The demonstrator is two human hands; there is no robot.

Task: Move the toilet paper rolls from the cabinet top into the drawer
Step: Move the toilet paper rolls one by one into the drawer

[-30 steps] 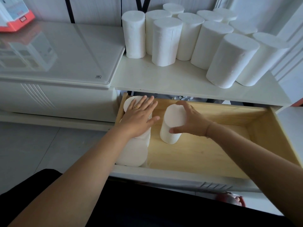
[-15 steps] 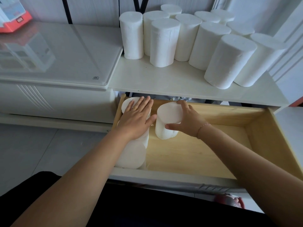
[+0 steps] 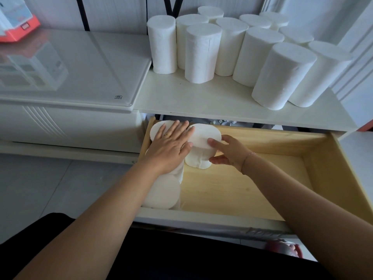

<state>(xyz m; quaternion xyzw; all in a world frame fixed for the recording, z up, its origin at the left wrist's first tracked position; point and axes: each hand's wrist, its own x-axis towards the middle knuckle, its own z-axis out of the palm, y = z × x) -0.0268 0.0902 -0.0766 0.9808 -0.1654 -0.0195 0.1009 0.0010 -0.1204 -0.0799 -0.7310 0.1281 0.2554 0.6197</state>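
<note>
Several white toilet paper rolls (image 3: 201, 55) stand upright on the white cabinet top (image 3: 218, 102). Below it the wooden drawer (image 3: 252, 190) is pulled open. Along its left side stand upright rolls; one (image 3: 161, 193) is near the front. My left hand (image 3: 171, 146) lies flat, fingers spread, on top of the rolls at the back left. My right hand (image 3: 228, 152) grips the side of another upright roll (image 3: 203, 142), which stands in the drawer pressed against the left column.
A white appliance with a glossy lid (image 3: 70, 67) stands to the left, level with the cabinet top. An orange and white box (image 3: 14, 25) sits at its far corner. The drawer's right part shows bare wood. Grey tiled floor (image 3: 50, 188) lies at lower left.
My right hand has slid its roll leftward and toward the back until it touches the rolls under my left hand. My left hand has stayed flat on them.
</note>
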